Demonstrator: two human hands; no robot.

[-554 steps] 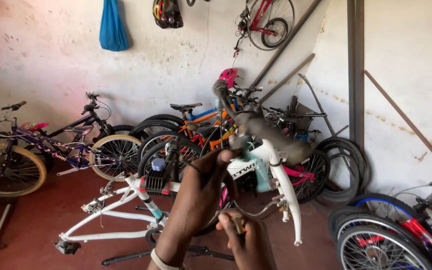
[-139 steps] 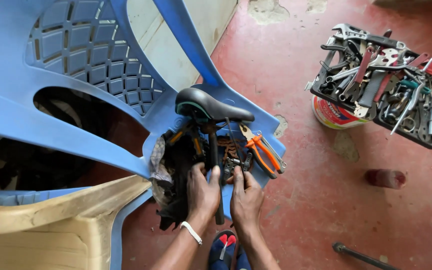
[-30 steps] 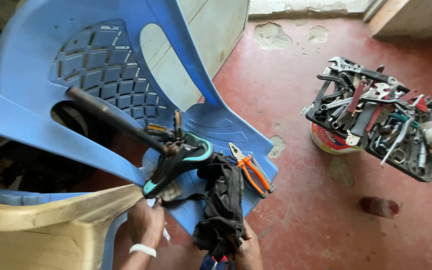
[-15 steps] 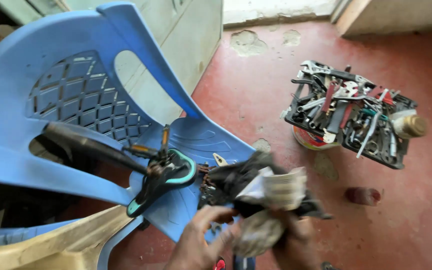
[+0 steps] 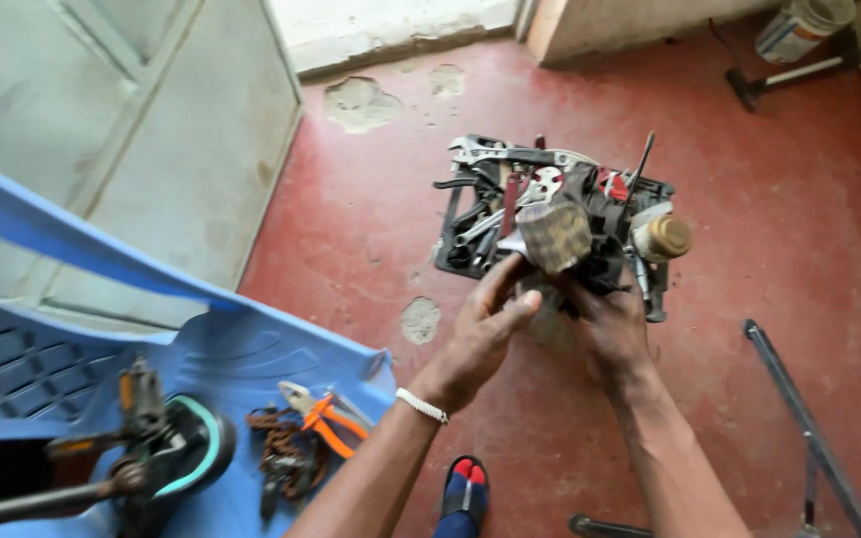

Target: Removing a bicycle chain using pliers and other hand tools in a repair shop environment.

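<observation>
A dark, crumpled cloth bundle with a tan checked patch (image 5: 562, 237) is held over the black plastic tool crate (image 5: 447, 261), which stands on the red concrete floor (image 5: 351, 229). The left hand (image 5: 480, 334) pinches the bundle's near edge between thumb and fingers; the right hand (image 5: 608, 324) is closed around its underside. The crate is heaped with steel wrenches (image 5: 485, 151), a screwdriver and a brass-capped can (image 5: 665, 237) at its right end. Well to the left of the crate, the blue plastic chair (image 5: 251, 364) carries orange-handled pliers (image 5: 329, 413), a rusty chain (image 5: 276, 453) and a black bicycle saddle with a teal rim (image 5: 186, 458) on its post.
</observation>
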